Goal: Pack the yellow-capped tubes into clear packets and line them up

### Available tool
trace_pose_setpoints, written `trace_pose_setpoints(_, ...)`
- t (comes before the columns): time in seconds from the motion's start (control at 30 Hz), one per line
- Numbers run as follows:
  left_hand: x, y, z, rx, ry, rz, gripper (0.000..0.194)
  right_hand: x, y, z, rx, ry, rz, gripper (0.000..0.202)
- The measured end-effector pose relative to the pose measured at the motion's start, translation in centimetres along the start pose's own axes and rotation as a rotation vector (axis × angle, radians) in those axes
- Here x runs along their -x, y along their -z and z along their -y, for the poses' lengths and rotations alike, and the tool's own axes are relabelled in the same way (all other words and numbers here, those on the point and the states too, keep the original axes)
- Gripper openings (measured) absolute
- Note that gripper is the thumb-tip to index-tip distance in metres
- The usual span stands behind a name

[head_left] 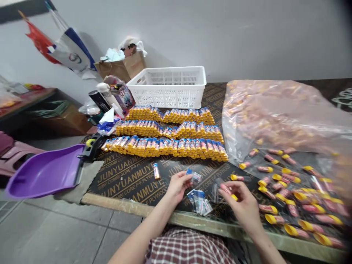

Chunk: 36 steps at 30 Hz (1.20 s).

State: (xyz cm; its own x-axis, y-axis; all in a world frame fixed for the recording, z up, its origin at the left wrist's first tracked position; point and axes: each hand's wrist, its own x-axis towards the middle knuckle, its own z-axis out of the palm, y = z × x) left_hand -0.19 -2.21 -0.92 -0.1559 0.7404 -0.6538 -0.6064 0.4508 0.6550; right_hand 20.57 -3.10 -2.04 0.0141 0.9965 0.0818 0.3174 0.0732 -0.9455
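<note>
My left hand [178, 186] pinches a small clear sleeve with a blue top [193, 176] just above the dark plywood table [129, 179]. My right hand [239, 202] grips a pink tube with a yellow cap [227, 190] beside it. A small stack of empty blue-topped sleeves [199, 202] lies between my hands near the table's front edge. One packed tube [156, 171] lies alone to the left. Loose pink and yellow tubes [291, 190] are spread at my right.
Three rows of packed tubes [167, 136] lie across the middle, with a white plastic basket [169, 86] behind them. A big clear bag of tubes [280, 113] fills the right. A purple scoop [45, 170] hangs off the left edge, near bottles and a paper bag [121, 68].
</note>
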Motion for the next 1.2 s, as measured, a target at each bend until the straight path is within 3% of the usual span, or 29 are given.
trace_pose_setpoints(0.13,-0.5,0.1,0.1,0.058,0.017,-0.024,0.018,0.3,-1.4,1.2,-0.143,0.006,-0.107,0.017)
trace_pose_setpoints(0.23,-0.6,0.0,0.1,0.082,0.025,-0.036,0.015,0.7,-2.0,1.6,-0.255,-0.043,-0.087,0.013)
trace_pose_setpoints(0.33,-0.6,-0.1,0.0,0.092,0.02,-0.049,0.013,1.4,-2.1,1.9,-0.157,0.014,-0.057,0.02)
trace_pose_setpoints(0.57,-0.6,-0.2,-0.3,0.112,-0.009,-0.084,0.02,2.3,-2.0,2.4,0.105,0.306,-0.043,0.036)
trace_pose_setpoints(0.73,-0.3,-0.3,-0.2,0.099,-0.034,-0.08,0.029,2.2,-2.3,2.7,0.104,0.332,0.009,0.039)
trace_pose_setpoints(0.97,0.5,-0.8,0.0,0.006,-0.118,0.084,0.033,2.0,-2.3,2.0,-0.049,0.26,0.248,0.036)
trace_pose_setpoints(1.07,1.1,-1.0,-0.3,-0.053,-0.076,0.159,0.041,1.8,-2.4,1.5,-0.015,0.267,0.235,0.041)
trace_pose_setpoints(1.2,2.1,-1.1,-0.4,-0.197,0.027,0.312,0.039,1.2,-2.4,1.4,0.025,0.303,0.212,0.066)
